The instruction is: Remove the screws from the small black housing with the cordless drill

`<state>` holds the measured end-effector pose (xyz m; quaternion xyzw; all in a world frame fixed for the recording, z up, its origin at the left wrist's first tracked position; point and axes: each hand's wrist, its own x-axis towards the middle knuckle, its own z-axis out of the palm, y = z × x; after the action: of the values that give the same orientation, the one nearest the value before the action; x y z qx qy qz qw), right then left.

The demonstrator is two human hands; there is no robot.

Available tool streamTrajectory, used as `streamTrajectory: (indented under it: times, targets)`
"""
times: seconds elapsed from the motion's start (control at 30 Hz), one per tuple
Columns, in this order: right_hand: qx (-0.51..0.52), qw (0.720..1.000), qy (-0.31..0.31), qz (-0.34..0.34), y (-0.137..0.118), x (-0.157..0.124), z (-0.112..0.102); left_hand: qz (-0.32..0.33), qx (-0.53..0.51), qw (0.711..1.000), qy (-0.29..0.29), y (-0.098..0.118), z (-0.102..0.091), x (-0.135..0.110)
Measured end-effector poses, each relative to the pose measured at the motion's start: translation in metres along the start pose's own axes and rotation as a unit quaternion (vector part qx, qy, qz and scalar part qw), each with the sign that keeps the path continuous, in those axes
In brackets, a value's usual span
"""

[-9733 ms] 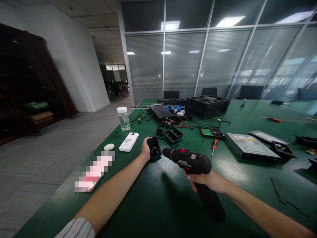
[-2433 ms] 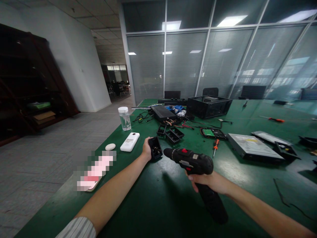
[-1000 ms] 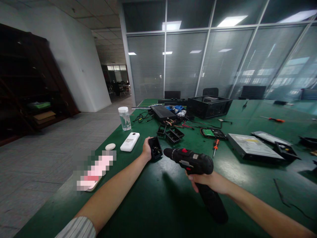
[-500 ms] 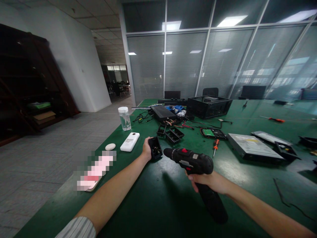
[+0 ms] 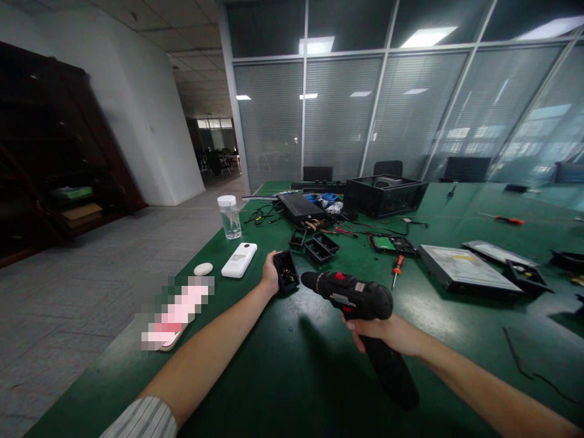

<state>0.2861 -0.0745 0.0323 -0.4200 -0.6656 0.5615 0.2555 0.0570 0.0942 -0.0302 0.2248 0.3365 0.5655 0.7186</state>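
My left hand (image 5: 271, 274) grips a small black tray (image 5: 294, 286) by its left side, tilted so its inside faces me. Small metallic pieces, perhaps screws, lie in it. My right hand (image 5: 371, 331) is closed around the handle of a black cordless drill (image 5: 353, 295) with red switches. The drill's nose points left, close to the tray's right edge; whether a bit is fitted cannot be made out. Just behind the tray stand more small black trays (image 5: 322, 249). An orange-handled screwdriver (image 5: 398, 266) lies beyond the drill.
On the green table (image 5: 255, 377) are a clear jar (image 5: 230, 219), a white power bank (image 5: 239, 260), a white oval object (image 5: 203, 269) and a blurred-out phone (image 5: 171, 344). Farther back sit a black metal case (image 5: 387, 198) and cables. Optical drives (image 5: 465, 267) lie to the right.
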Motion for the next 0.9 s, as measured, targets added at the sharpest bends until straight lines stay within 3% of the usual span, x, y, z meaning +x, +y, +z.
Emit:
streamTrajectory:
  times: [0.63, 0.9]
  targets:
    - [-0.001, 1.0, 0.0, -0.011, -0.0036, 0.0008, 0.0006, 0.008, -0.011, 1.0, 0.008, -0.0014, -0.0025, 0.0049]
    - [-0.011, 1.0, -0.003, -0.021, 0.0063, 0.0006, -0.002, -0.001, -0.004, 1.0, 0.008, -0.0013, -0.0026, 0.0037]
